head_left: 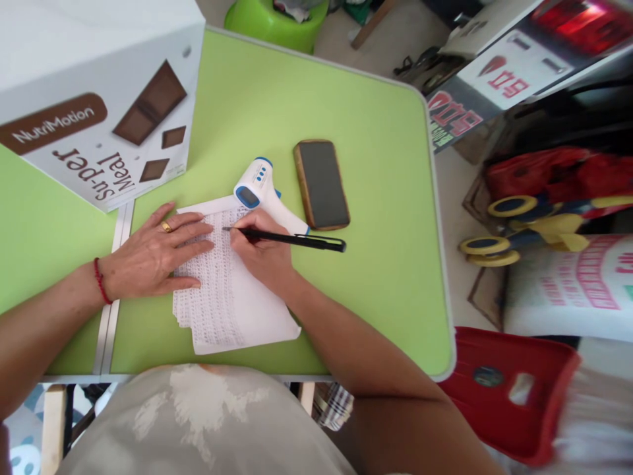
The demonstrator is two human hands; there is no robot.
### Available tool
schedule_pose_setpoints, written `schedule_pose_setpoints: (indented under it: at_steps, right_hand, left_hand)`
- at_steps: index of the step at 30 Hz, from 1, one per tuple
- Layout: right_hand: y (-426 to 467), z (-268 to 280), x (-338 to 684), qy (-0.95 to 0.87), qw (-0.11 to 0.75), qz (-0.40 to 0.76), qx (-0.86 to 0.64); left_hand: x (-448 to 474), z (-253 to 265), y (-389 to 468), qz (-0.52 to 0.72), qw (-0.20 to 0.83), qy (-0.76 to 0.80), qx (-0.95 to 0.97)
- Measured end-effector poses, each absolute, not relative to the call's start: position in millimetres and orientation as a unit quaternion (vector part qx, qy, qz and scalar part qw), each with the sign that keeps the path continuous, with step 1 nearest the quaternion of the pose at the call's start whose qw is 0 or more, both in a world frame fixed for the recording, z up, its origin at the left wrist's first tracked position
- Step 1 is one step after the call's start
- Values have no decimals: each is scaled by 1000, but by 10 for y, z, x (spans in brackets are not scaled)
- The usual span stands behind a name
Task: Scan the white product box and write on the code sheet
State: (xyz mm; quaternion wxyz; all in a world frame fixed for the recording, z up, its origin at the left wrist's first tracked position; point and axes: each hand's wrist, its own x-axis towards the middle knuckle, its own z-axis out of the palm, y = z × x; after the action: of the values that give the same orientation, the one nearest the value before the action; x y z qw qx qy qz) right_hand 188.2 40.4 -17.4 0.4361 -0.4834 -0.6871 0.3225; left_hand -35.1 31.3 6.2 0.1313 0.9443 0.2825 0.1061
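Note:
My right hand [262,249] grips a black pen [297,239], its tip at the handwritten part of a white paper sheet [262,310]. Rows of small writing cover the sheet's left side; its lower right is blank. My left hand [163,251] lies flat with fingers spread, the fingertips resting on the paper's left edge. A ring and a red bracelet are on that hand and wrist. Just beyond my right hand lies a white and blue infrared thermometer [270,198], partly over the paper's top. To its right is a phone [324,185] in a brown case, screen dark.
A large white box [44,72] stands on the green folding table [386,264] at the left. Behind the table is a green stool [277,23]. On the right are a red plastic chair [504,389], a printed white sack [568,290] and yellow-blue items [524,231].

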Motion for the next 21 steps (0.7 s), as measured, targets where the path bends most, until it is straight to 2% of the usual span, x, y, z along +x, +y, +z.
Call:
schedule_pose_setpoints:
  at_steps: [21]
  right_hand:
    - [398, -179, 1887, -706, 439, 294, -472]
  left_hand:
    - [-356, 69, 315, 105, 119, 276, 948]
